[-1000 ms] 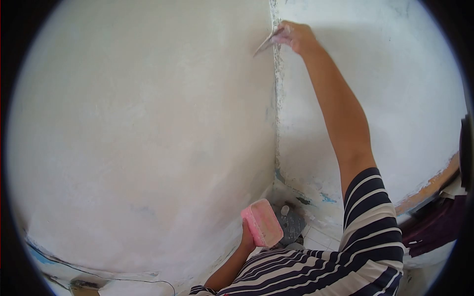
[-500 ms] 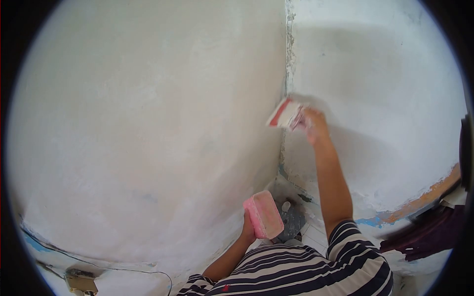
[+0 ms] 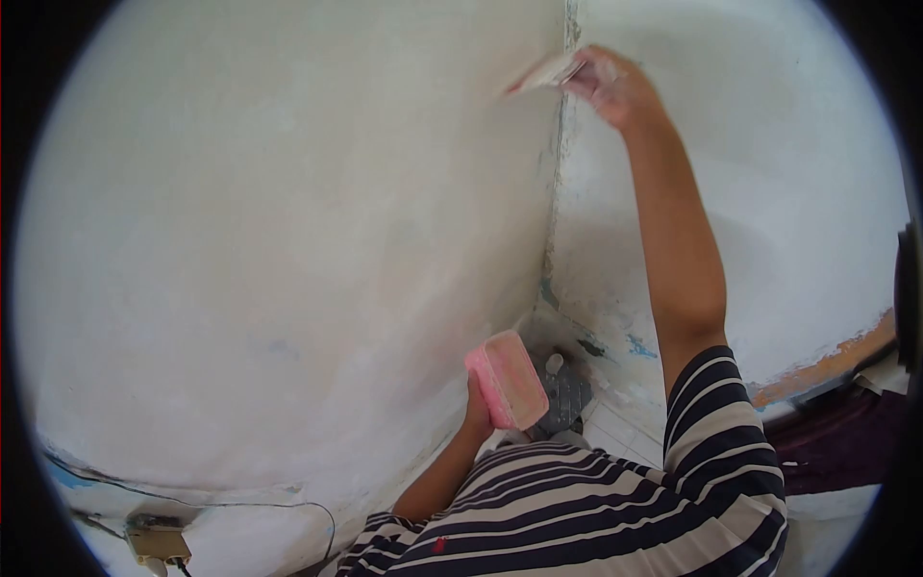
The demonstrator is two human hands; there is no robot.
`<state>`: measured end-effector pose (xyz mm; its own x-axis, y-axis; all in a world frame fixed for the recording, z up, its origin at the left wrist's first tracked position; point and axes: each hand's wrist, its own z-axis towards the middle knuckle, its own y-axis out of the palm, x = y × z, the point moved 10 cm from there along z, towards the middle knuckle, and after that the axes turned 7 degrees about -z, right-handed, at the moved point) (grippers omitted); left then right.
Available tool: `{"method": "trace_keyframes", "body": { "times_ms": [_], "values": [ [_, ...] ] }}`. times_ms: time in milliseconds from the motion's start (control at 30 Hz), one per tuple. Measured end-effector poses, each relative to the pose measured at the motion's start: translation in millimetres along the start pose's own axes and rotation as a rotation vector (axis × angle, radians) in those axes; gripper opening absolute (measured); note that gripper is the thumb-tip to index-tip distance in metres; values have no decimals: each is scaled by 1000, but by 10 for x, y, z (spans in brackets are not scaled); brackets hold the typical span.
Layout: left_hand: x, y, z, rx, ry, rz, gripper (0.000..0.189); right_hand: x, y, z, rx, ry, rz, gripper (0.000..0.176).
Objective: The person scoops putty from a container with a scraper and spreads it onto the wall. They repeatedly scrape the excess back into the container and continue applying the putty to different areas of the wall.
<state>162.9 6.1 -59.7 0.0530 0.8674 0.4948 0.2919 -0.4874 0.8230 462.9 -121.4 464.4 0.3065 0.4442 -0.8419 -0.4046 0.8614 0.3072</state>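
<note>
My right hand (image 3: 610, 88) is raised high near the wall corner, its fingers closed on a scraper (image 3: 546, 75) with a wide pale blade and a reddish edge. The blade is tilted and lies close to the left wall (image 3: 317, 212); whether it touches is unclear. Low in the view, my left hand (image 3: 479, 404) grips a pink rectangular tub (image 3: 508, 381) by its left side. A pale layer covers the inside of the tub.
The right wall (image 3: 788, 183) meets the left one at a rough vertical corner seam. Below are a grey perforated object (image 3: 567, 399) and floor tiles. A socket box (image 3: 161, 545) with a cable is at lower left, dark red cloth (image 3: 836, 447) at right.
My right hand has moved up along the corner with the scraper, and the blade has turned more edge-on. My left hand and the tub appear slightly higher.
</note>
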Motion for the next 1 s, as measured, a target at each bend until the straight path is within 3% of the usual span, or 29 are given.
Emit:
{"method": "trace_keyframes", "body": {
  "times_ms": [33, 100, 200, 267, 300, 367, 433, 533, 600, 700, 833, 1000],
  "values": [
    [-11, -4, 14, 14, -7, -10, 79, 61, -67, -16, 0, 19, -4, 32],
    [-9, -4, 43, 9, -12, 9, 79, -207, 35, -156, -393, -330, -33, 34],
    [27, 59, -7, 3, -4, 30, 78, 331, -169, -615, -489, -160, 220, 29],
    [-13, -1, 11, 14, -31, 11, 77, 1097, -465, -1005, -336, 56, 222, 23],
    [-38, -26, 12, 12, -53, -4, 77, 1412, -604, -1336, -100, 49, 183, 18],
    [-42, -56, -2, 34, -59, 4, 77, 2160, -657, -1845, 126, 422, 56, 16],
    [-58, -79, -13, 54, -74, 21, 77, 2836, -791, -2216, 283, 593, 28, 14],
    [-33, -131, -40, 65, -39, 45, 77, 3093, -600, -2197, 130, 548, 113, 15],
    [-89, -208, -44, 73, -59, -51, 76, 2928, -469, -1915, 104, 462, 104, 14],
    [-47, -140, -99, 72, -54, -28, 76, 2084, -157, -1484, 110, 337, 39, 15],
    [-69, -237, -95, 76, -34, -24, 78, 1263, 26, -1261, -74, 210, 169, 19],
    [15, 35, -257, 105, -39, -17, 83, 1519, -327, -1767, -103, 216, 398, 24]
  ]
}}
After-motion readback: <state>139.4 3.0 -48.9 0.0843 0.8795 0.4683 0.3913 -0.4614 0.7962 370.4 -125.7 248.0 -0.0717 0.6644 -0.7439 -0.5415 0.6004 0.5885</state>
